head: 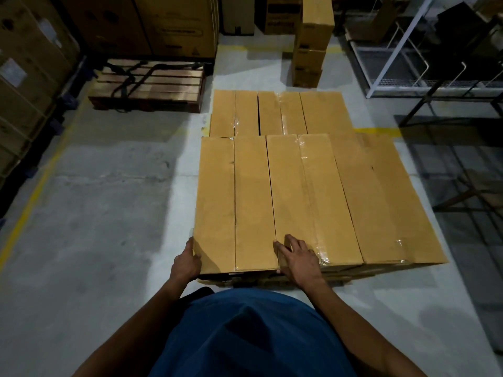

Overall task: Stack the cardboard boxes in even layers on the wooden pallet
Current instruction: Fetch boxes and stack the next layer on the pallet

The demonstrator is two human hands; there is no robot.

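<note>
Cardboard cartons (24, 85), large and strapped, line the far left edge on racking. Next right, a bare wooden pallet (148, 84) sits on the grey concrete floor (95, 200), with a dark strap lying across its slats; tall dark cartons (174, 23) stand behind it. A yellow floor line (35, 191) runs diagonally past these.

Left hand (187, 261): placed against the near left corner of the leftmost box (234, 202), thumb on top and fingers down the side, gripping the corner edge.

Centre: near row of long cardboard boxes (313, 200), laid side by side lengthwise, tops level, sealed with clear tape. A far row of boxes (277, 112) lies beyond, end to end with the near row, sitting lower in view. The pallet under them shows only as a dark strip (245, 278) below the near ends; lower cardboard edges appear beneath the top layer.

Right hand (298, 258): resting flat on top of the second box (296, 191) at its near end, fingers spread and straight, the thumb at the seam with the leftmost box. Not curled round anything.

Blue garment (253, 336) of the person fills the bottom centre.

Further right and back: a column of small stacked cartons (313, 42) on the floor. Far right: a white metal rack (408, 50) with a wire shelf, and a dark frame (462, 110) beside it.
</note>
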